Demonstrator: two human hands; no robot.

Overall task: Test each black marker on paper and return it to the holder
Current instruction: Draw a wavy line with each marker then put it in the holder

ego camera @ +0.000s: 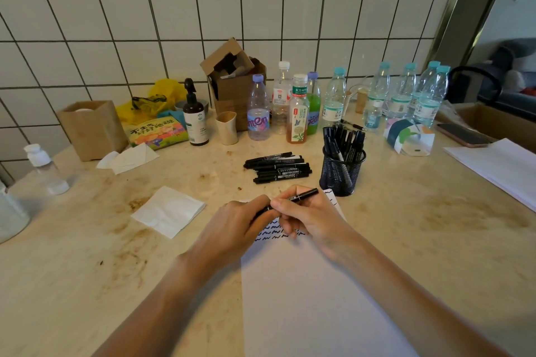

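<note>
Left of the black wire-mesh holder [342, 168], the loose pile of black markers [278, 166] lies on the stained beige worktop [87, 269], probably the untested batch. Nearer than the holder, the left hand [235, 223] has its grip pinching one end of a slim black marker [301, 195], likely its cap. The right hand [307, 217] has its grip around the barrel over the white paper sheet [304, 298], beside scribbles.

Both forearms angled inward, left hand [240, 223] and right hand [307, 217] touching, fingers curled; wrists raised
</note>
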